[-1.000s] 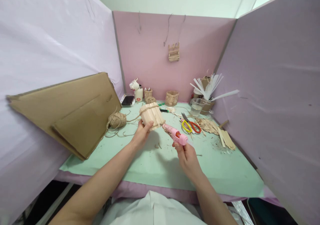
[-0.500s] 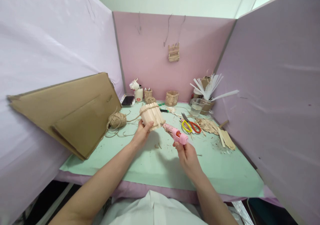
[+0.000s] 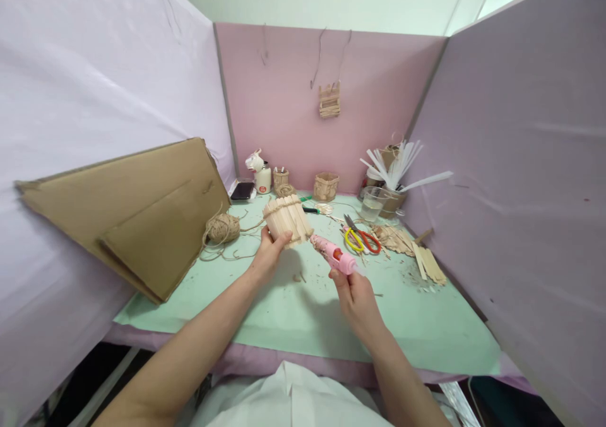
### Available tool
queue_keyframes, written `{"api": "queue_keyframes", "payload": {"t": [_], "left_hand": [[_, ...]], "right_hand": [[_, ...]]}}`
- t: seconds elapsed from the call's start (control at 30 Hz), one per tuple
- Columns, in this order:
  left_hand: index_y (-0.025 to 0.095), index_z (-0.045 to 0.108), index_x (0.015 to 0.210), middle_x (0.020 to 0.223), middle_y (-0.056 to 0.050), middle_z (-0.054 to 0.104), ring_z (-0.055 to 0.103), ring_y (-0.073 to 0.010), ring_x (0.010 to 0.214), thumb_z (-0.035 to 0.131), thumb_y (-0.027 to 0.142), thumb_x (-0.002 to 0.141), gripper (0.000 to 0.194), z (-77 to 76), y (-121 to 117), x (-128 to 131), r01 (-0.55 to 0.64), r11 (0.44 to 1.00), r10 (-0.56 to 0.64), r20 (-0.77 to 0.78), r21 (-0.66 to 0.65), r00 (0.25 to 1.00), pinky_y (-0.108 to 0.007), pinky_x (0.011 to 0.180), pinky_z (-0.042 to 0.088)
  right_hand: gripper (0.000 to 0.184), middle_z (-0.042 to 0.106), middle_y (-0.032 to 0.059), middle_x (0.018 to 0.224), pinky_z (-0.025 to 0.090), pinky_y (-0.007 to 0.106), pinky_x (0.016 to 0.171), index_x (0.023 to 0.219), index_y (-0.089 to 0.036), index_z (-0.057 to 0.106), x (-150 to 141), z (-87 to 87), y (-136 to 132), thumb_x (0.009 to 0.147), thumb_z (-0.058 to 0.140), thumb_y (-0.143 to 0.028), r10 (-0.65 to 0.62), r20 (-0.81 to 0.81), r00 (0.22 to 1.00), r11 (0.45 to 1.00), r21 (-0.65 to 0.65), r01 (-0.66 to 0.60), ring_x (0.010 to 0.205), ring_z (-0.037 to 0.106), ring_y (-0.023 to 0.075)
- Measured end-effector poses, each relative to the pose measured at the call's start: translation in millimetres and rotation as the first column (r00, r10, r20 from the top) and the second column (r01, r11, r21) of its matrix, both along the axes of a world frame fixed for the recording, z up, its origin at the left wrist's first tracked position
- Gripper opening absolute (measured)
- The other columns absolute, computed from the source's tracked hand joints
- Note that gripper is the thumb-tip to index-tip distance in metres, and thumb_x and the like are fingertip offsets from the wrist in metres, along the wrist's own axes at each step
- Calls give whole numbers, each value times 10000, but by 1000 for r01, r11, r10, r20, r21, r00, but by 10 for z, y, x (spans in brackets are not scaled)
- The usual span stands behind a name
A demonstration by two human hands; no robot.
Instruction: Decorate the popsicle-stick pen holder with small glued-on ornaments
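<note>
Over the tabletop, your left grip clasps the tilted stick cup just left of the pink glue gun, which your right grip holds pointing lengthwise toward the cup.

Worn on the head, looking forward and down over the bench from just behind its near edge. Faces squarely toward the pink back panel at twelve o'clock, well apart from the lens. Spreads wide enough to catch the pale lilac side panel from nine to eleven o'clock and the darker purple side panel from one to four. Clears the back panel's top, reaching a pale wall. Meets the white garment very near at six o'clock, cropped by the lower border. Centres roughly on the left hand and right hand, seen from above and behind.
</note>
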State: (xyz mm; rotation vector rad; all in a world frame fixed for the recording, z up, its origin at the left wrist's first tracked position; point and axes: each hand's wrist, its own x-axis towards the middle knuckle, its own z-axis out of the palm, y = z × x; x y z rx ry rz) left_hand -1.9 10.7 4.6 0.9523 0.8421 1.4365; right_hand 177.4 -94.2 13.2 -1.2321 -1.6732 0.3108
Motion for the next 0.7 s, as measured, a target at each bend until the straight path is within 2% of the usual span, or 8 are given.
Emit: {"api": "queue_keyframes", "payload": {"t": [0.23,0.47,0.6,0.7], "left_hand": [[224,328,1268,1354,-151,462,487,-270,1226,782,335,625,794,-63,39,-16,-97,994,102,-102,53,990,-404,1010,398],[211,309,1257,1356,-165,450,478,-273,1231,784,352,621,806,-13,2,-10,-135,990,142,-174,46,974,-395,1002,402],[212,323,1255,1351,-163,463,487,-275,1224,797,344,606,815,-26,16,-10,-153,988,156,-159,36,975,-391,1000,405],[230,362,1243,1358,-138,477,498,-253,1222,782,348,633,750,-3,32,-26,-184,983,184,-77,10,980,-371,1013,399]], "right_hand": [[309,586,70,871,422,305,693,960,-169,559,-6,-51,17,954,350,-397,-19,107,994,999,33,16,800,532,196],[304,546,55,809,402,312,677,898,-188,525,-40,-27,12,954,347,-427,-73,229,971,995,76,57,756,485,197],[304,543,54,807,403,312,671,880,-191,509,-37,-17,1,954,347,-437,-76,242,967,996,66,62,754,484,199],[256,550,50,817,403,306,669,895,-197,504,-21,26,-45,955,364,-402,-66,271,960,997,52,54,760,492,195]]}}
